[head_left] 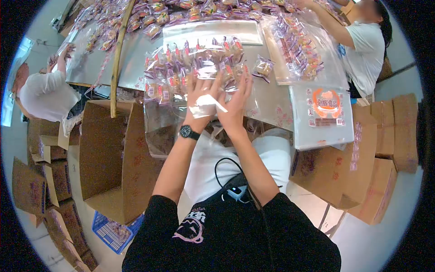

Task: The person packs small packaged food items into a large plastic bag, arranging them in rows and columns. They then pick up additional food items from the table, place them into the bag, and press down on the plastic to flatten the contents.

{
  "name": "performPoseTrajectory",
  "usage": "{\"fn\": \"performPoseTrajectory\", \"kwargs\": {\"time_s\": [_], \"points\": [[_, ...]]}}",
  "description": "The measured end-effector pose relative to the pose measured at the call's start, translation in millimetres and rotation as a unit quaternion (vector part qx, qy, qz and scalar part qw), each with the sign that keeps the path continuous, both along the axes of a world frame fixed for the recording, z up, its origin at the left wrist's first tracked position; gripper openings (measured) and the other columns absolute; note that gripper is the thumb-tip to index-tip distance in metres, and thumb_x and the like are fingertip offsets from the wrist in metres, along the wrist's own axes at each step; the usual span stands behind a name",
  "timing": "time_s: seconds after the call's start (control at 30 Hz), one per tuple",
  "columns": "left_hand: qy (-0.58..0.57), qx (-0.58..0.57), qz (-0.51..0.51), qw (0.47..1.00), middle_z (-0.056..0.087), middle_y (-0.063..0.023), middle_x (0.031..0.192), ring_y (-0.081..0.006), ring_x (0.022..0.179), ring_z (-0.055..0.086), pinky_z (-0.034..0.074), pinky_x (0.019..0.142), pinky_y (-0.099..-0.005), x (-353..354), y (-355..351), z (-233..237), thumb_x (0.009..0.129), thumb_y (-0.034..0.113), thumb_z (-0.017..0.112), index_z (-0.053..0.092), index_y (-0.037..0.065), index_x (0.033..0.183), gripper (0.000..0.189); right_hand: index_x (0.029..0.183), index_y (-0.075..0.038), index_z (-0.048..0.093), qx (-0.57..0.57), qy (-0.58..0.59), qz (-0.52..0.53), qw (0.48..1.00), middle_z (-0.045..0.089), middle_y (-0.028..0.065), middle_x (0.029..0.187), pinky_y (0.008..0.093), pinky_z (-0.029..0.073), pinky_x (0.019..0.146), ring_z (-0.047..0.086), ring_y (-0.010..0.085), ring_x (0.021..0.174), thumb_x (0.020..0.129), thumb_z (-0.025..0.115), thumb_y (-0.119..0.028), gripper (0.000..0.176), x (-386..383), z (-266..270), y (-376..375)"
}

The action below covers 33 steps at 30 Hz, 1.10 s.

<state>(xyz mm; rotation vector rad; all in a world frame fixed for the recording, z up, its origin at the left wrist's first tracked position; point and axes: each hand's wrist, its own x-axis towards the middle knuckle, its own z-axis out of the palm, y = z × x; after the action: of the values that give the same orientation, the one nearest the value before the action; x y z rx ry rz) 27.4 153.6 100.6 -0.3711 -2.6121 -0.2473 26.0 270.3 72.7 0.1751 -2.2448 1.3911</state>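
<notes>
Both hands rest flat on a clear plastic bag [158, 109] filled with rows of small wrapped snacks [174, 81]. My left hand [201, 97], with a black watch on the wrist, has its fingers stretched forward over the packets. Beside it, my right hand [234, 103] lies with its fingers extended and spread. Glare on the plastic hides part of the left hand and some packets. One loose wrapped snack [263, 67] sits on the table to the right of the bag.
Many wrapped snacks [199, 11] cover the far table. A wooden stick [118, 59] stands at left. Printed plastic bags [317, 129] hang over the right edge, below another filled bag [297, 50]. Open cardboard boxes [102, 154] flank me. Two other people work at either side.
</notes>
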Motion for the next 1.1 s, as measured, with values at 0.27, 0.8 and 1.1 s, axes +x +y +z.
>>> {"fn": "performPoseTrajectory", "kwargs": {"time_s": [0.27, 0.8, 1.1], "points": [[0.017, 0.018, 0.038, 0.999, 0.066, -0.0049, 0.135, -0.0304, 0.133, 0.057, 0.022, 0.119, -0.0653, -18, 16, -5, 0.088, 0.029, 0.07, 0.06, 0.018, 0.141, 0.055, 0.154, 0.007, 0.031, 0.029, -0.01, -0.01, 0.999, 0.019, 0.0365, 0.163, 0.0567, 0.021, 0.125, 0.022, 0.0532, 0.152, 0.089, 0.065, -0.013, 0.076, 11, 7, 9], [-0.005, -0.023, 0.006, 1.0, 0.061, -0.0002, 0.141, -0.0222, 0.133, 0.057, 0.016, 0.115, -0.0769, -27, 48, -4, 0.091, 0.032, 0.072, 0.062, 0.024, 0.138, 0.048, 0.104, 0.001, 0.074, -0.089, -0.054, 0.384, 0.918, 0.075, 0.0122, 0.1, 0.0339, 0.056, 0.089, 0.073, 0.0277, 0.096, 0.087, 0.066, 0.005, 0.019, 67, 71, 126], [0.065, 0.052, 0.017, 0.996, 0.065, -0.0109, 0.139, -0.0312, 0.124, 0.064, 0.028, 0.12, -0.0608, -25, 58, -12, 0.087, 0.023, 0.072, 0.063, 0.007, 0.132, 0.049, 0.134, -0.004, 0.061, 0.275, 0.063, 0.063, 0.957, 0.058, 0.0234, 0.135, 0.0484, 0.045, 0.108, 0.055, 0.0416, 0.125, 0.085, 0.068, -0.008, 0.049, -107, 15, 137]]}}
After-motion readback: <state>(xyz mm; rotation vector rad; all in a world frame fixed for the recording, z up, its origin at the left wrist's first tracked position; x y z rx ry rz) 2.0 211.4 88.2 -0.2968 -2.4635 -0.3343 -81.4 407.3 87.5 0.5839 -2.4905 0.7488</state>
